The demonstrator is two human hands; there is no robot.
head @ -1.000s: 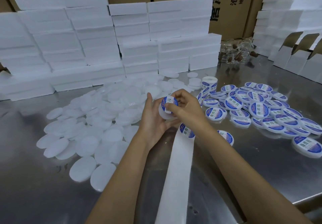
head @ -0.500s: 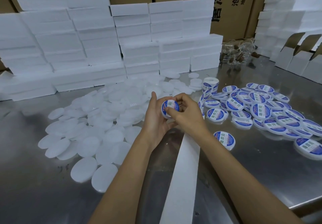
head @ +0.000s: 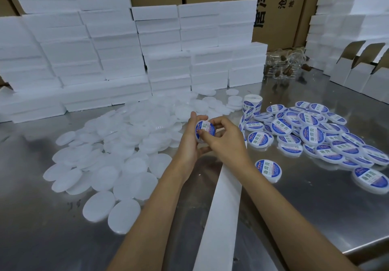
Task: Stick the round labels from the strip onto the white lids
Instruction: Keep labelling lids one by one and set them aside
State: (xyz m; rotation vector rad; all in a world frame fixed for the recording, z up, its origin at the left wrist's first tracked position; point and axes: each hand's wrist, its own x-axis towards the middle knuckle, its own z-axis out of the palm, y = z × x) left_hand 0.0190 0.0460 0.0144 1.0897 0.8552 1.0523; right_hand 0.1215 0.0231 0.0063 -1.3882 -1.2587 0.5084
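- Holding one white lid [head: 205, 131] tilted up toward the camera, above the steel desk [head: 294, 218], presumably so its top faces the working fingers.
- Cradling that lid in the left hand [head: 189, 142], fingers curled round its back and rim, thumb rising behind the upper edge, seemingly to brace it against pressure.
- Pressing a blue-and-white round label [head: 205, 127] onto the lid's face with the right hand [head: 227, 140]: thumb on the label's lower left, forefinger curled over the upper right edge, pinching the lid; apparently smoothing the sticker flat.
- Trailing a white backing strip [head: 221, 207] from under the right wrist down to the near edge of the desk, close by, probably for peeling the next label.
- Standing a label roll [head: 252, 103] upright just behind the hands, with more stickers showing on it.
- Spreading a pile of bare lids [head: 117, 144] to the left, within the left hand's reach.
- Gathering the labelled lids [head: 311, 131] in a separate heap to the right, likely to keep finished pieces apart.
- Stacking white foam boxes [head: 105, 49] along the back, before cardboard cartons [head: 280, 7].
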